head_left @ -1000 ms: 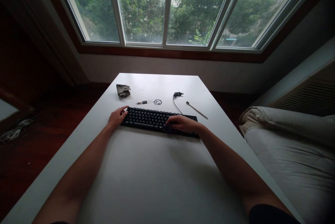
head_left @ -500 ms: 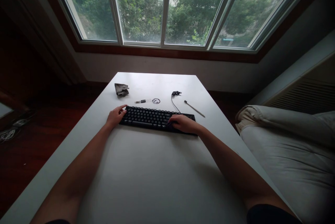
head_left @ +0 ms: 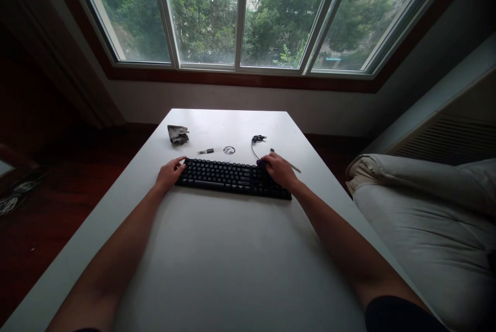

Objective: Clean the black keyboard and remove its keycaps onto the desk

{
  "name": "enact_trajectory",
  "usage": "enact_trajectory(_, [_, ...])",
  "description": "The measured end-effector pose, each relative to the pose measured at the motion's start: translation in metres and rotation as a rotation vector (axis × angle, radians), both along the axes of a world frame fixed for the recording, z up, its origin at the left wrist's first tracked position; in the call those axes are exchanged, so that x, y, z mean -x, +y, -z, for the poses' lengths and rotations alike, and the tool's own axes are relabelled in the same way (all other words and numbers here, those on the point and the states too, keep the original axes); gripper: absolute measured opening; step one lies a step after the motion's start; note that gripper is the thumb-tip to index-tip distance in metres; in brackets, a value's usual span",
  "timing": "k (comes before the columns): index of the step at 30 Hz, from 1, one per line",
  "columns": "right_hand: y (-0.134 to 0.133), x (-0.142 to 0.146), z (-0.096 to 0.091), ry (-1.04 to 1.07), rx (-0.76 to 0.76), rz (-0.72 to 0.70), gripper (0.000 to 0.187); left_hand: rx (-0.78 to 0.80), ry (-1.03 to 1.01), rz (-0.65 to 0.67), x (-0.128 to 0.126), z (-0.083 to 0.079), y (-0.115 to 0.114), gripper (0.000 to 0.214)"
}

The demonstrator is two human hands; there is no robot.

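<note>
A black keyboard (head_left: 228,177) lies across the white table (head_left: 232,265). My left hand (head_left: 168,172) is closed on its left end, thumb on top near the corner keys. Over the keyboard's far right part, my right hand (head_left: 279,170) has its fingers curled at the back edge, close to where the black cable (head_left: 256,141) leaves it. What the fingertips touch is hidden. A thin stick (head_left: 294,168) pokes out just behind that hand.
A crumpled grey cloth (head_left: 177,134), a small metal tool (head_left: 209,150) and a round ring (head_left: 229,150) lie beyond the keyboard. A pale cushioned bed (head_left: 418,213) presses against the table's right side. Dark floor drops off left. A window (head_left: 240,11) spans the far wall.
My right hand has moved from the keys near the keyboard's front up to its far right back edge. My left hand has stayed at the left end. The view shifted slightly.
</note>
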State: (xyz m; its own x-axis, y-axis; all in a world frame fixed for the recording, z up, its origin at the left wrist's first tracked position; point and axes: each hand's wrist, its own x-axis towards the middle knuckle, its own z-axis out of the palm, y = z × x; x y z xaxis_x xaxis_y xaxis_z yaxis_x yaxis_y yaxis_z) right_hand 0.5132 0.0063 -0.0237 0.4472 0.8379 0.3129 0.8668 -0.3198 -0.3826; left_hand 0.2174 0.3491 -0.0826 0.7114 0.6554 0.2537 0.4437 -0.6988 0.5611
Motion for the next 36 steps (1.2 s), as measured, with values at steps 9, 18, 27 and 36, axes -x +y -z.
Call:
enact_trajectory(9, [-0.010, 0.018, 0.000, 0.082, 0.188, -0.277, 0.024, -0.009, 0.008, -0.001, -0.002, 0.005, 0.002, 0.047])
enact_trajectory(18, [-0.025, 0.023, -0.021, 0.416, 0.297, -0.518, 0.029, -0.015, 0.008, 0.007, 0.000, 0.003, 0.001, 0.048])
enact_trajectory(27, [-0.026, 0.002, 0.003, -0.047, 0.078, 0.009, 0.029, -0.013, 0.007, 0.013, 0.000, 0.004, 0.003, 0.047])
enact_trajectory(36, [-0.042, 0.025, -0.015, 0.206, 0.261, -0.373, 0.030, -0.004, 0.011, 0.006, -0.001, 0.002, 0.000, 0.047])
